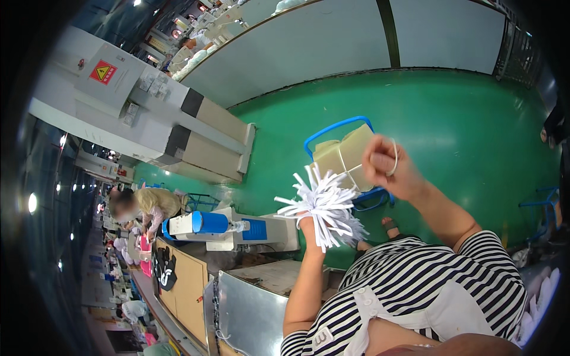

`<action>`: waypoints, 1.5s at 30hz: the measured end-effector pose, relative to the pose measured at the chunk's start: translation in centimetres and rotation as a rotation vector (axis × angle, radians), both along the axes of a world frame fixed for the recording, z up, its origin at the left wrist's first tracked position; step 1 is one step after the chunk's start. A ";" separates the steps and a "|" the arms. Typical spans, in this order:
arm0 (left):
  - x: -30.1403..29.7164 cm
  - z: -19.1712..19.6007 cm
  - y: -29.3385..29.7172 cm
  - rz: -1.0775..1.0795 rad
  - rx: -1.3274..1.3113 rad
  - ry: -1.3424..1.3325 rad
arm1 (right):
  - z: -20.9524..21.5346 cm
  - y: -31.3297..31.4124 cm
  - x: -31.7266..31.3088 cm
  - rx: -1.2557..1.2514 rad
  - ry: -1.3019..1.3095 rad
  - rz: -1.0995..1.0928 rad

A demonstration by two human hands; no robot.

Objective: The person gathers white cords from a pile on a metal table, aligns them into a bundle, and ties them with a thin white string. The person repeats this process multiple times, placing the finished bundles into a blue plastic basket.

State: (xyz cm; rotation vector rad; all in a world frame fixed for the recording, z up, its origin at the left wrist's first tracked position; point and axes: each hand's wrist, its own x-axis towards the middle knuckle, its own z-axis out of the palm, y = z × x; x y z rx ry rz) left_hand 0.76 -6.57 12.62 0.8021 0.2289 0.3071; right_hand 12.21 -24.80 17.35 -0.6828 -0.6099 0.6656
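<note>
Paper strips (323, 204), white and thin, stick out like a fan from the left hand (310, 224), whose fingers are shut tight around the bunch. Just beside the strips, the right hand (389, 167) is curled closed with a white band (394, 159) looped on it. Behind the strips sits a blue basket (338, 127) holding tan blocks (344, 155) on the green floor (463, 124).
</note>
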 end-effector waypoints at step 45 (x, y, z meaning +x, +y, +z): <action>3.1 0.7 1.3 -0.158 -0.094 0.288 | -0.5 2.6 3.7 -0.263 -0.286 -0.274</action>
